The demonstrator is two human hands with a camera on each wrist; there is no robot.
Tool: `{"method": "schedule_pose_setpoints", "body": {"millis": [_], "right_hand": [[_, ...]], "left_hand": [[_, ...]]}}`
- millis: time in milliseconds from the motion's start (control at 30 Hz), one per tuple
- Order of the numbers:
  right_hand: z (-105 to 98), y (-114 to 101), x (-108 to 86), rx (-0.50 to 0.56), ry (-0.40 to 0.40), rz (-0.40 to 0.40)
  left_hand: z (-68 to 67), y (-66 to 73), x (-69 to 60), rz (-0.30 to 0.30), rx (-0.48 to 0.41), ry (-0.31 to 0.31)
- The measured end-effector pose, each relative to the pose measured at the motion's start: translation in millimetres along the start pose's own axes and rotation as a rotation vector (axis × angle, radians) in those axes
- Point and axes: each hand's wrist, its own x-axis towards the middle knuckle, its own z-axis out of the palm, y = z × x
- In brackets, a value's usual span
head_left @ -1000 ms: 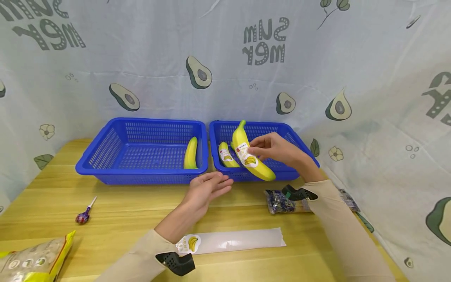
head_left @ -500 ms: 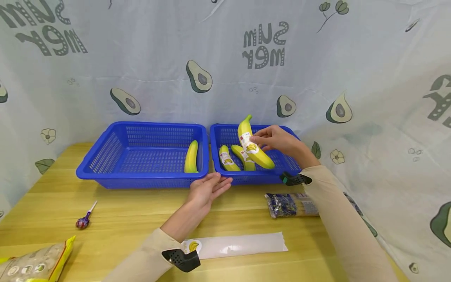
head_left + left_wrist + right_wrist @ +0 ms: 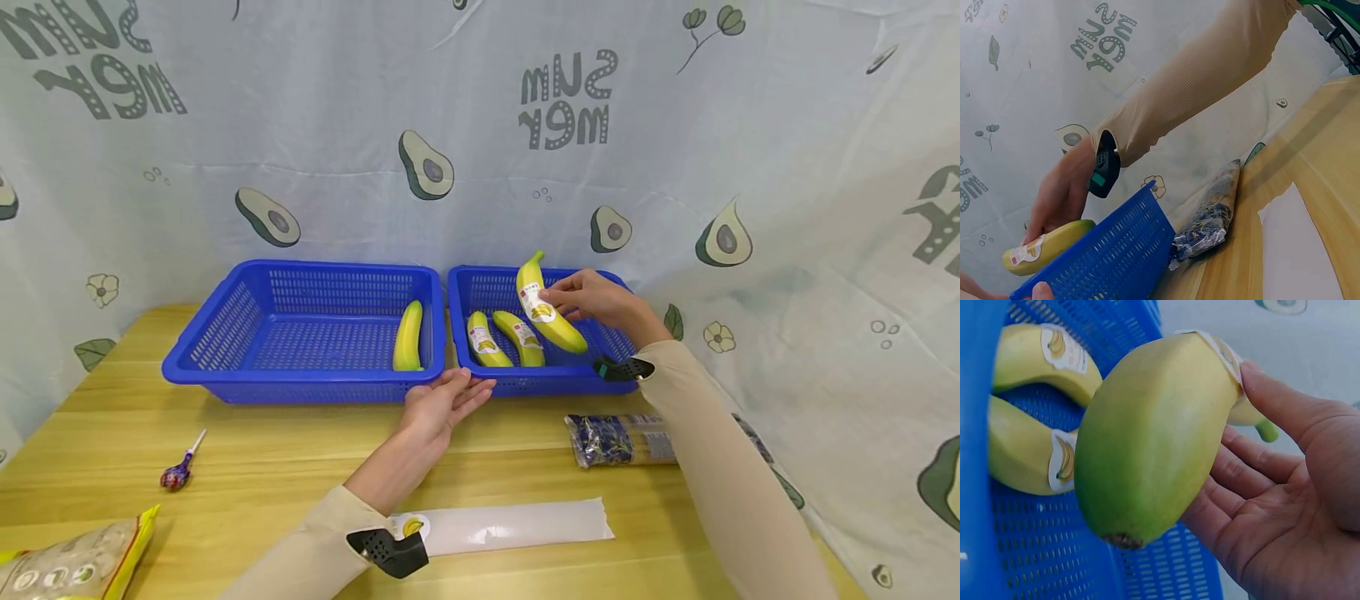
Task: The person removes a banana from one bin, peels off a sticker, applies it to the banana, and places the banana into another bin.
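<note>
My right hand (image 3: 600, 302) pinches a banana (image 3: 542, 310) by its labelled middle, between thumb and fingers. The banana is tilted, stem up, above the right blue basket (image 3: 517, 385); in the right wrist view its greenish blunt end faces the camera. Two labelled bananas, the left one (image 3: 486, 337) and the right one (image 3: 521, 340), lie in that basket. My left hand (image 3: 435, 412) is at the basket's front left corner, with the thumb on the rim and the other fingers below it. The left wrist view shows fingertips (image 3: 1042, 291) at the rim.
The left blue basket (image 3: 300, 392) holds one banana (image 3: 408, 335) without a visible label. On the wooden table (image 3: 300, 454) lie a lollipop (image 3: 178, 472), a yellow-edged bag (image 3: 78, 558), a clear wrapped packet (image 3: 618, 439) and a white label strip (image 3: 517, 527). A printed curtain (image 3: 337, 125) hangs behind.
My right hand has lifted the banana up and slightly right, from low over the basket's front rim to above its middle, uncovering the second banana. My left hand has stayed at the corner.
</note>
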Motion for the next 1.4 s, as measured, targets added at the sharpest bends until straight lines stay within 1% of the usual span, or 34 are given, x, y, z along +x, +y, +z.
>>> {"method": "schedule_pose_setpoints", "body": {"millis": [167, 300, 467, 567, 700, 933, 1067, 1300, 1400], "right_hand": [[-1.7, 6.9, 7.8, -0.019, -0.031, 0.032], [-4.4, 13.2, 14.9, -0.002, -0.058, 0.052], [-7.3, 21.7, 21.4, 0.023, -0.059, 0.073], [-8.3, 25.8, 23.6, 0.027, -0.061, 0.104], [-9.7, 30.6, 26.6, 0.008, -0.071, 0.143], [-6.7, 40.5, 31.5, -0.003, -0.12, 0.173], [-6.1, 43.9, 32.7, -0.009, -0.129, 0.194], [-5.6, 45.8, 34.8, 0.044, -0.143, 0.245], [-5.3, 47.7, 35.2, 0.05, -0.152, 0.262]], "left_hand": [[0.6, 0.0, -2.1, -0.004, 0.01, 0.001], [1.6, 0.8, -2.2, -0.001, 0.014, 0.006], [1.8, 1.8, -1.2, -0.003, 0.012, 0.006], [1.9, 1.7, -1.1, -0.004, 0.009, 0.003], [3.0, 2.1, -0.5, -0.008, 0.007, 0.001], [2.2, 1.1, 0.9, -0.012, 0.012, 0.001], [0.5, 0.2, 1.4, -0.007, 0.019, -0.002], [-0.5, -0.8, 1.2, -0.006, 0.022, -0.01], [-1.0, -1.3, 1.6, -0.012, 0.028, -0.009]]}}
